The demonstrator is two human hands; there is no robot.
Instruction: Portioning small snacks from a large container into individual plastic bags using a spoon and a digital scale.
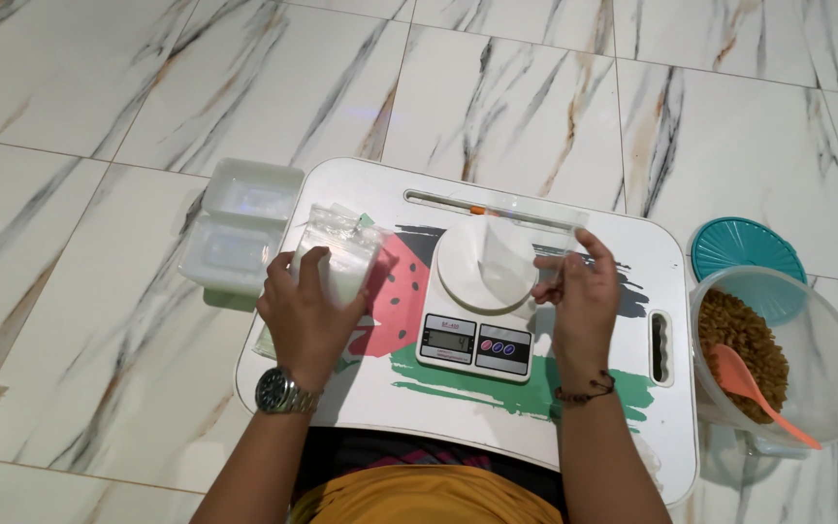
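A stack of clear plastic bags (341, 254) stands on edge at the left side of the white lap desk (632, 243), over a printed watermelon slice. The bags are thin, glossy and slightly crumpled at the top. The left hand (307, 315) is closed around this stack from behind, thumb on one side and fingers wrapped over the other; a metal wristwatch (278, 391) sits on that wrist.

A single clear bag (526, 238) is stretched open above the digital kitchen scale (477, 315). The right hand (582, 296) pinches the bag's right edge between thumb and fingertips, the grip nearly closed. A beaded bracelet (584, 391) circles the right wrist.

The scale has a round white platter and a grey panel with a small display and buttons.

Two white rectangular trays (242, 228) lie on the marble floor just beside the desk's left edge. To the right stands a clear round tub (826, 388) of brown pasta holding an orange scoop (754, 388), with a teal lid (744, 247) behind it.
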